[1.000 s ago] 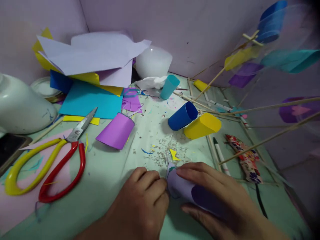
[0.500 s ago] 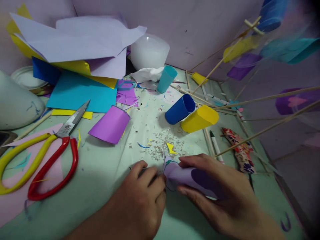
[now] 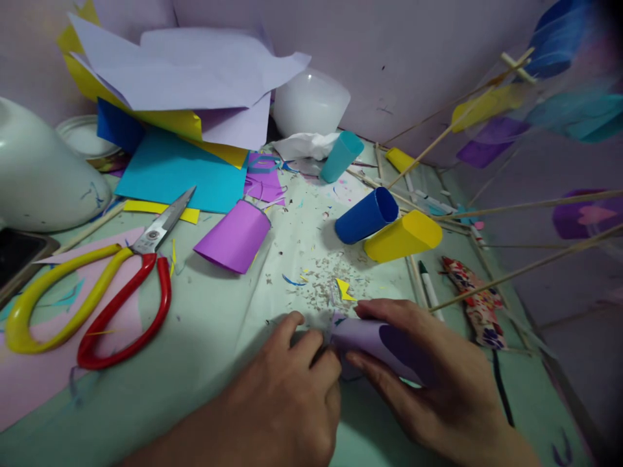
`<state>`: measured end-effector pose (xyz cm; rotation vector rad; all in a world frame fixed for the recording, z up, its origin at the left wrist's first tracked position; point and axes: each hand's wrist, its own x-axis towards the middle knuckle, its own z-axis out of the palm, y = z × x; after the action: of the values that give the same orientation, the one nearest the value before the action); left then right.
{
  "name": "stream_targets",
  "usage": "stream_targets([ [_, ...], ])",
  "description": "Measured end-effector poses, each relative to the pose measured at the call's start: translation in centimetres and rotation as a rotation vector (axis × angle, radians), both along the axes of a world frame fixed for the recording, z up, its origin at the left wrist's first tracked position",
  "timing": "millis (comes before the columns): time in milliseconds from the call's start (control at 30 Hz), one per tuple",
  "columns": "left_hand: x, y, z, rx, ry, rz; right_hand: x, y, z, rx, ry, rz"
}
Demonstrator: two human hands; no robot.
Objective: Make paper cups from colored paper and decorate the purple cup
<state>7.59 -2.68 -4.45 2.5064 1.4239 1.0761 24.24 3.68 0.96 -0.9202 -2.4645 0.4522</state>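
My right hand is wrapped round a light purple paper tube, thumb below and fingers above. The tube lies on its side, its dark open end towards my palm. Under its far end shows a bit of pale purple paper. My left hand lies just left of the tube with fingers curled and fingertips pressed down near its end. What those fingertips hold, if anything, is hidden. Beyond my hands stand a yellow paper cup, a blue paper cup and a teal paper cup.
Scissors with yellow and red handles lie at left, beside a purple paper cup. Coloured paper sheets are piled behind. Thin sticks with hanging paper cups rise at right, near a marker. Paper scraps litter the middle.
The view has shifted, so the whole scene sits further right in the picture. Both hands stay at the tube, with my left fingers still curled beside its end.
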Motion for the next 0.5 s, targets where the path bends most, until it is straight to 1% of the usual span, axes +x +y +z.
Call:
stream_targets([
  [167, 0.3, 0.0, -0.5, 0.02, -0.023, 0.01, 0.3, -0.1, 0.2, 0.017, -0.092, 0.023],
  [267, 0.5, 0.0, -1.0, 0.049, -0.079, 0.047, 0.3, 0.1, 0.1, -0.006, -0.092, 0.043],
  [333, 0.3, 0.1, -1.0, 0.054, -0.077, 0.048, 0.3, 0.2, 0.1, -0.014, -0.085, 0.059],
  [400, -0.3, 0.4, -0.4, 0.053, -0.046, 0.038, 0.3, 0.1, 0.2, -0.018, -0.103, 0.066],
  [500, -1.4, 0.8, 1.3, 0.151, -0.08, 0.124, 0.4, -0.1, 0.6, -0.026, -0.138, 0.053],
])
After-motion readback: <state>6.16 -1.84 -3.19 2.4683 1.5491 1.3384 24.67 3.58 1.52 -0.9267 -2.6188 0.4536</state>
